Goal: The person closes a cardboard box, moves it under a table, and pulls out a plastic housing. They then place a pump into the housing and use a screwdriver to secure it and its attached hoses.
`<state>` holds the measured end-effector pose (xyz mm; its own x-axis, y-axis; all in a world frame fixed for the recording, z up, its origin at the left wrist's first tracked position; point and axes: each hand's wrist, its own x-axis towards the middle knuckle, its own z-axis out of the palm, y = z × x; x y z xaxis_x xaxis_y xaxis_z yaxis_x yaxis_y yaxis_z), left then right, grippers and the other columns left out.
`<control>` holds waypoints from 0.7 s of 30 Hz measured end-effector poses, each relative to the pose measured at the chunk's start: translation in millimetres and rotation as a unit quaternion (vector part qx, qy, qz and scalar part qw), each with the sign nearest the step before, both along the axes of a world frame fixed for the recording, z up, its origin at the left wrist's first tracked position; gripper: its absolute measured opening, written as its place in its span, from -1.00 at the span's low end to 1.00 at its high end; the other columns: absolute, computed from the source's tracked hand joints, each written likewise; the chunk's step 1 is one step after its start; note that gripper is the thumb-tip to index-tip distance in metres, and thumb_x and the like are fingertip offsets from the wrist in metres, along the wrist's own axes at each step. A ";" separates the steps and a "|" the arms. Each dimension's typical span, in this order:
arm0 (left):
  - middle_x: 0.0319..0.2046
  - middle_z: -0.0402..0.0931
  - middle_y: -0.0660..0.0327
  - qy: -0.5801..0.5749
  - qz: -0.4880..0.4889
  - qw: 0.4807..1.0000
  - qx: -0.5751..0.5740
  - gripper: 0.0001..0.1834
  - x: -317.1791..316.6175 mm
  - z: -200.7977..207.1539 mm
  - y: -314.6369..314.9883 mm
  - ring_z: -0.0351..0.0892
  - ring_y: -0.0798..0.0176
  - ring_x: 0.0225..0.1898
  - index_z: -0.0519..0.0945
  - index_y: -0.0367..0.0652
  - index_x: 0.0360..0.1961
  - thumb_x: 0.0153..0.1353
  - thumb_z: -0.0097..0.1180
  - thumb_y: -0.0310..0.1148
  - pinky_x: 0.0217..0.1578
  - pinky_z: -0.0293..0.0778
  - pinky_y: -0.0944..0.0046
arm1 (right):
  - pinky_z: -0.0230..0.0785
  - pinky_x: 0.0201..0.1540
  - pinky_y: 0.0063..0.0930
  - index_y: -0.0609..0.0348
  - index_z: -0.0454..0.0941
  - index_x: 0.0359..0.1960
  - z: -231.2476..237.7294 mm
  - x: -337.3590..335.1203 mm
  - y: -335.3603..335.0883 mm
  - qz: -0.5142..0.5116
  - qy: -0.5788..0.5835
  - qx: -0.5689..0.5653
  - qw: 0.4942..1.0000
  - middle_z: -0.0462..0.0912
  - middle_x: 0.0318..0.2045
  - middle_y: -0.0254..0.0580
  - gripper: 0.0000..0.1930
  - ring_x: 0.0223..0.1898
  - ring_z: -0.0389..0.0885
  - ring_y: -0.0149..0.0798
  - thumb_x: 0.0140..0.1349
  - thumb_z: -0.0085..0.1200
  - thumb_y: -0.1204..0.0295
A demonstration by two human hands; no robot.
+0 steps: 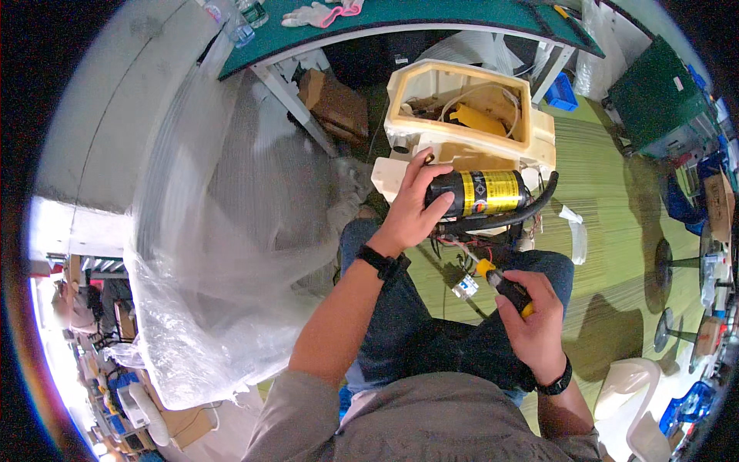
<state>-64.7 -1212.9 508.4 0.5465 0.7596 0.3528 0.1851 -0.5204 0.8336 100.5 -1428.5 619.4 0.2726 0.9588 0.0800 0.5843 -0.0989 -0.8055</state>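
My left hand (416, 208) is closed around the left end of a black cylinder (489, 192) with a yellow label, thumb on its near side and fingers over the top. The cylinder lies across the near side of a cream plastic housing (462, 146). A black hose (531, 212) curves along its near and right side. My right hand (535, 316) grips a black and yellow screwdriver (508, 289), its shaft pointing up and left toward thin wires (481, 250) below the cylinder. Where its tip ends I cannot make out. A small white block (465, 287) hangs near the wires.
Behind the housing stands a green-topped table (416, 15) with gloves (319, 14) on it. Clear plastic wrap (215, 269) covers a large bulk at the left. A cardboard box (335, 104) sits under the table, a blue bin (562, 92) at far right. A white chair (631, 393) is at right.
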 end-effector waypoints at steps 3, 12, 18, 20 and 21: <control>0.41 0.03 -0.09 -0.003 0.011 1.000 0.011 -0.54 1.1 0.0 -0.6 0.07 -0.19 0.44 0.43 -0.10 0.20 0.28 0.16 -0.31 0.37 0.11 0.06 | 0.49 -0.06 -0.27 0.23 0.60 -0.11 3.0 -2.5 4.2 -0.005 -0.030 -0.009 0.999 0.65 -0.20 0.01 -0.67 -0.14 0.64 0.03 0.04 0.32 0.58; 0.38 0.11 -0.09 -0.032 0.017 0.999 0.016 -0.53 0.4 -4.0 -2.4 0.20 -0.22 0.38 0.45 -0.11 0.17 0.24 0.19 -0.32 0.32 0.22 0.06 | 0.49 -0.07 -0.30 0.23 0.60 -0.16 11.4 -6.5 11.8 0.018 -0.036 0.007 0.999 0.66 -0.22 -0.02 -0.69 -0.18 0.64 -0.02 0.01 0.31 0.62; 0.40 0.04 -0.12 -0.030 -0.006 0.999 -0.015 -0.50 -0.9 -3.3 -1.5 0.05 -0.19 0.45 0.41 -0.14 0.21 0.25 0.18 -0.35 0.40 0.06 0.02 | 0.46 -0.07 -0.33 0.23 0.59 -0.15 8.5 -4.4 11.6 0.004 -0.027 -0.012 1.000 0.65 -0.23 -0.03 -0.69 -0.18 0.64 -0.04 0.02 0.29 0.62; 0.41 0.04 -0.13 0.002 -0.011 1.000 -0.001 -0.49 -3.9 -0.4 0.9 0.04 -0.21 0.45 0.38 -0.13 0.23 0.26 0.18 -0.34 0.40 0.06 0.01 | 0.45 -0.06 -0.34 0.23 0.59 -0.14 8.5 -3.3 11.9 -0.002 -0.015 -0.015 1.000 0.64 -0.23 -0.03 -0.69 -0.19 0.64 -0.05 0.02 0.29 0.62; 0.41 0.04 -0.13 0.002 -0.012 1.000 -0.002 -0.49 -4.8 1.8 0.8 0.04 -0.21 0.45 0.38 -0.13 0.23 0.26 0.18 -0.34 0.40 0.06 0.01 | 0.45 -0.06 -0.34 0.23 0.58 -0.14 8.5 -3.2 12.0 -0.007 -0.002 -0.018 1.000 0.64 -0.23 -0.03 -0.68 -0.19 0.63 -0.06 0.02 0.29 0.61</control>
